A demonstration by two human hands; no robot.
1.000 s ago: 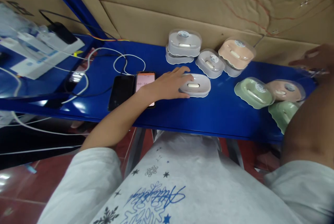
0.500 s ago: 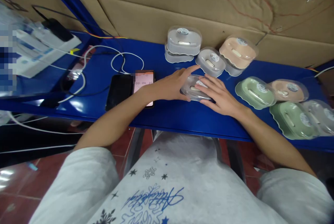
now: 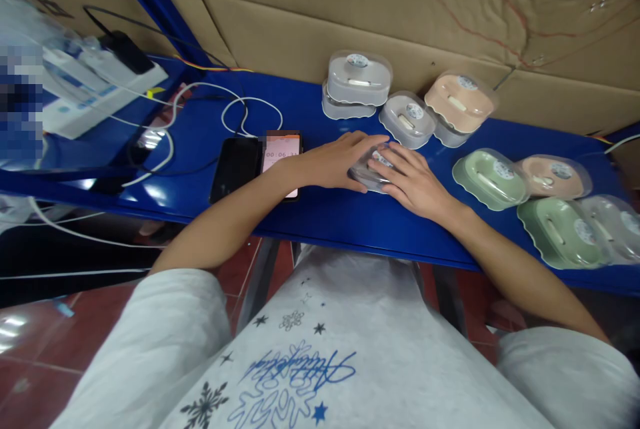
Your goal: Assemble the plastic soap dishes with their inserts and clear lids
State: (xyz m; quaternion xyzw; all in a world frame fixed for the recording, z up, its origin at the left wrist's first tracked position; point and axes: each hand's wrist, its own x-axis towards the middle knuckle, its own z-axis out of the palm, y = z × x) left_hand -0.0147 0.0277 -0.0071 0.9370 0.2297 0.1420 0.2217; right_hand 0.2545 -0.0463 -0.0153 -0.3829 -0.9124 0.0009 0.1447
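Note:
A grey soap box (image 3: 369, 175) with a clear lid lies on the blue shelf in front of me, partly hidden by both hands. My left hand (image 3: 334, 163) wraps round its left end, thumb at the near side and fingers at the far side. From the right, my right hand (image 3: 421, 186) holds the box, fingers laid over the lid and its label. Just behind it sits another grey soap box (image 3: 407, 123). A green soap box (image 3: 487, 179) is the closest one to the right of my right hand.
Stacked grey soap boxes (image 3: 357, 82) and a peach soap box (image 3: 457, 103) stand along the cardboard backing. At right are more boxes, including a green one (image 3: 563, 232). Two phones lie left, one lit (image 3: 280, 149), one dark (image 3: 235, 172), near white cables and a power strip (image 3: 95, 105).
My left fingers have come down against the far side of the box, and the right fingers have shifted slightly left over its lid. The view has moved a little.

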